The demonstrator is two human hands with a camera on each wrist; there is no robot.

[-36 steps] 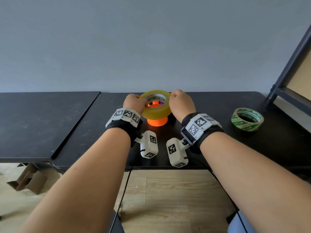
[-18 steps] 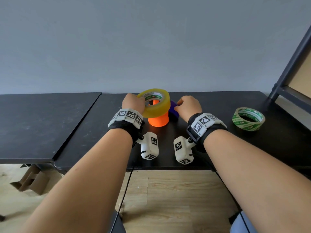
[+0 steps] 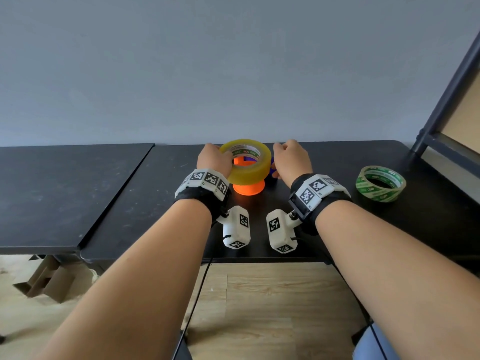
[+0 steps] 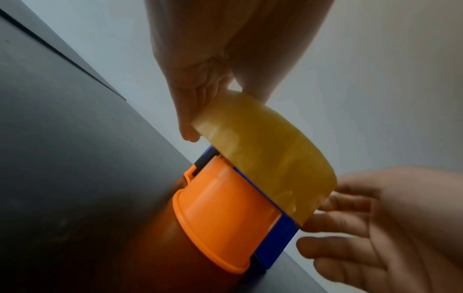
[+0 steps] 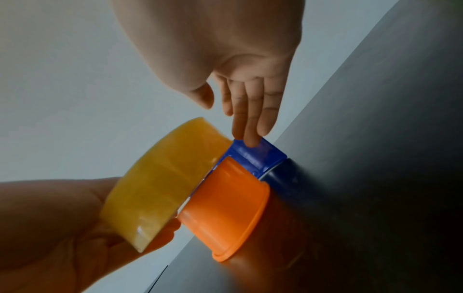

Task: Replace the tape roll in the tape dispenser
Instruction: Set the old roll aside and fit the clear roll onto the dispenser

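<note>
A thick yellow tape roll (image 3: 249, 170) hangs tilted over the orange hub of the tape dispenser (image 3: 248, 189), which stands on the black table (image 3: 155, 203). My left hand (image 3: 215, 159) grips the roll's left edge, thumb on top and fingers beneath (image 4: 188, 130). My right hand (image 3: 289, 159) is off the roll, to its right. In the right wrist view its straight fingertips (image 5: 250, 140) touch the dispenser's blue part (image 5: 260, 156), thumb free. The roll (image 5: 160, 178) overlaps the hub's top (image 5: 230, 208); how far it is on is hidden.
A thinner green-printed tape roll (image 3: 380, 183) lies flat on the table at the right. A dark metal frame (image 3: 446, 100) rises at the far right corner. A second black table (image 3: 65, 190) adjoins on the left. The wall runs close behind.
My right hand let go of the yellow roll and moved right, onto the dispenser's blue part. The left hand alone now holds the roll, which has tilted.
</note>
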